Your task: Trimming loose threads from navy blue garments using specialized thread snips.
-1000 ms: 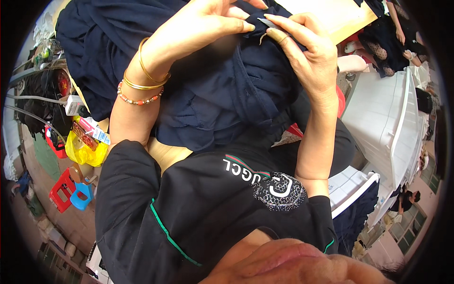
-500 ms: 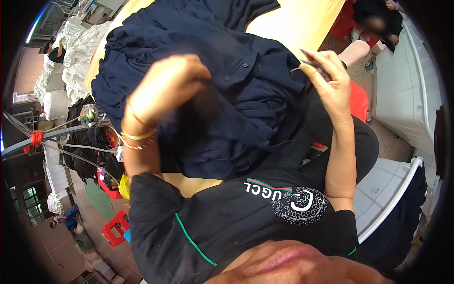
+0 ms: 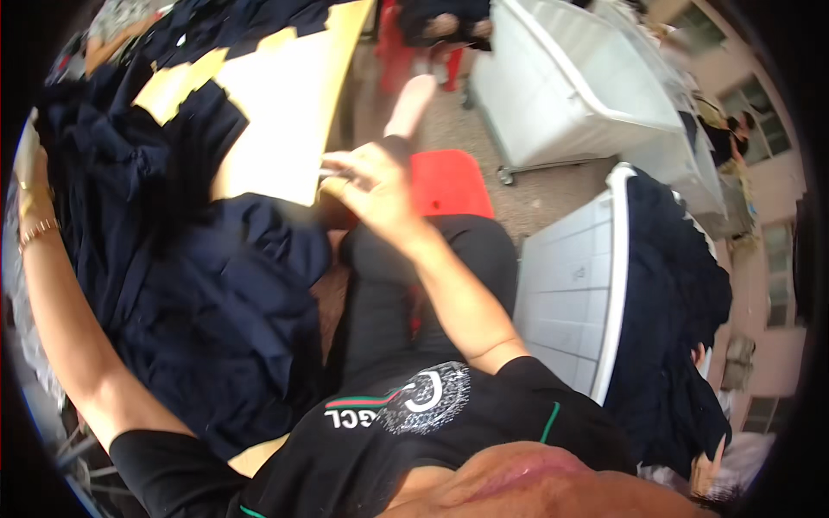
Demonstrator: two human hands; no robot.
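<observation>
Head cam: right hand (image 3: pixel 373 186) pinches small tool; left hand (image 3: pixel 28 168) mostly hidden, grip unclear.

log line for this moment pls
left hand: far left on navy garment | right hand: at yellow tabletop edge, pinching something small, unclear

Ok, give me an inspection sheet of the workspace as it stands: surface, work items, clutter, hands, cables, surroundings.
Surface: yellow table, partly bare.
Work items: dark navy garment draped off the table edge onto the lap.
Clutter: more navy fabric pieces at the far end of the table.
Hands: right hand at the table edge, fingers pinched, what it holds unclear; left hand raised at the frame's left edge, mostly cut off, bracelets on the wrist.
Cables: nothing seen.
Surroundings: red stool, white crate of dark clothing, white bin.
</observation>
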